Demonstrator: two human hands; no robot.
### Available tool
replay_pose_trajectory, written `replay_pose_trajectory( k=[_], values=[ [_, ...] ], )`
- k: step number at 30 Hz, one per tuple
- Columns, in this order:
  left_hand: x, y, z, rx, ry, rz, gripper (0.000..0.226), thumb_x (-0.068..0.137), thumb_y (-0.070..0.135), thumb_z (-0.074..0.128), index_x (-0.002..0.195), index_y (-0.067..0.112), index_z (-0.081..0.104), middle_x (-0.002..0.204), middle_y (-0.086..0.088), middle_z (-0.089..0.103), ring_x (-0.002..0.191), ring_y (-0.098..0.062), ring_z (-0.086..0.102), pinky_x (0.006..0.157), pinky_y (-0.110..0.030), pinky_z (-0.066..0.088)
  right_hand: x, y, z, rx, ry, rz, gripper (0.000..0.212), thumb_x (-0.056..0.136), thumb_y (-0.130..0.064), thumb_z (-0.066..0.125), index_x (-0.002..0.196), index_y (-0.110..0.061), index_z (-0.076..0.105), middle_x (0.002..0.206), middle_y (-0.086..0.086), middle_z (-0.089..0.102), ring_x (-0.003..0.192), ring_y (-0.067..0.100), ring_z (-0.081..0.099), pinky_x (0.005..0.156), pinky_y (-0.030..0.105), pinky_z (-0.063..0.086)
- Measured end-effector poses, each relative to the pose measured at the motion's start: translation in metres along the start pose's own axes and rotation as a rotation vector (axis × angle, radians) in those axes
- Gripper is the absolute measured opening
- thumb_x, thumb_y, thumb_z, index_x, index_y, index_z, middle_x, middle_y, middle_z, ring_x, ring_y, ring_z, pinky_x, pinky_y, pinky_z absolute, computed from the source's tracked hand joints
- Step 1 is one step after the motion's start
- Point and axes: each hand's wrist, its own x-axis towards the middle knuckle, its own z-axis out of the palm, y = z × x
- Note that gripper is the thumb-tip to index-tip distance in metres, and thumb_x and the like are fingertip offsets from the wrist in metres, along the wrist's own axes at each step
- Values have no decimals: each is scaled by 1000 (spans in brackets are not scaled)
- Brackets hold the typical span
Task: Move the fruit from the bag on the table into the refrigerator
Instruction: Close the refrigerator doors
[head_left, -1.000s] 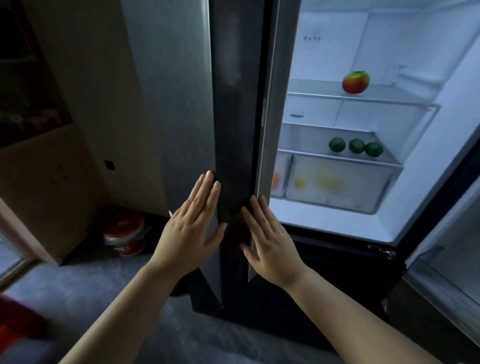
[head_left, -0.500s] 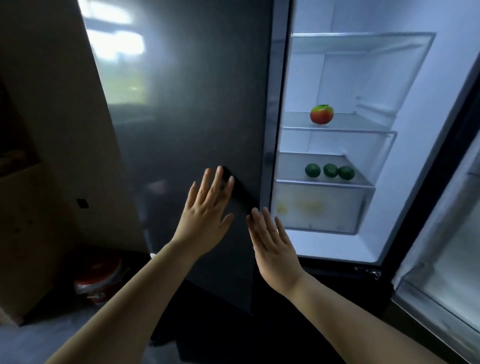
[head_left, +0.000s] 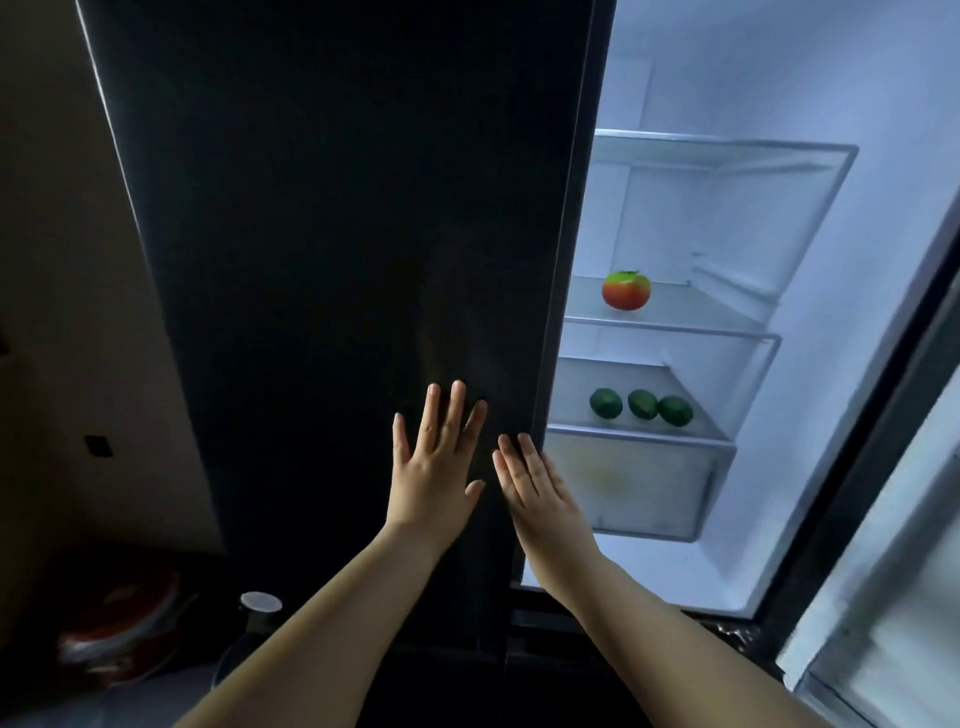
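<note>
Palms flat, my left hand (head_left: 434, 467) and right hand (head_left: 535, 486) spread empty on the dark door (head_left: 337, 260), presumably pushing it shut, limes (head_left: 641, 405) shelved at three o'clock.

Glossy dark door (head_left: 337, 260); clear, smooth plastic shelves (head_left: 670, 327)

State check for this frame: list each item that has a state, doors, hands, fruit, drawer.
Left fridge door: shut.
Right fridge door: open.
Left hand: open, flat on left door.
Right hand: open, empty.
Red-green fruit: on middle shelf.
Three green fruits: on lower shelf.
Crisper drawer: shut.
</note>
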Motion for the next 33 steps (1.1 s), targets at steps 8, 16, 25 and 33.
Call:
replay_pose_trajectory(
  k=[8, 16, 25, 33],
  values=[
    [-1, -1, 0, -20, 8, 17, 91, 84, 43, 60, 150, 24, 0, 158, -5, -14, 145, -26, -12, 115, -53, 13, -1, -2, -11, 98, -59, -10, 72, 80, -7, 54, 146, -3, 26, 155, 15, 19, 144, 33, 15, 113, 46, 26],
    [-20, -4, -68, -205, -249, 42, 73, 94, 50, 40, 151, 26, 0, 158, 1, -16, 145, -17, -8, 117, -41, 10, -34, 18, -69, 221, -162, 91, 70, 74, -25, 74, 134, -5, 46, 144, 20, 41, 134, 36, 38, 107, 40, 28],
    [-70, 78, -134, -270, -160, 423, 67, 95, 54, 29, 150, 29, 2, 156, 7, -14, 144, -12, -12, 117, -36, 4, -185, 95, -161, 194, -76, 230, 62, 81, -32, 63, 136, -9, 46, 145, 10, 43, 136, 26, 37, 110, 38, 34],
    [-90, 246, -183, -451, -61, 733, 76, 84, 61, 11, 151, 26, -1, 157, 6, -9, 144, -14, -10, 119, -42, 8, -315, 207, -276, -45, -49, 510, 62, 88, -38, 41, 142, -11, 34, 154, 8, 27, 143, 24, 20, 113, 36, 17]
  ],
)
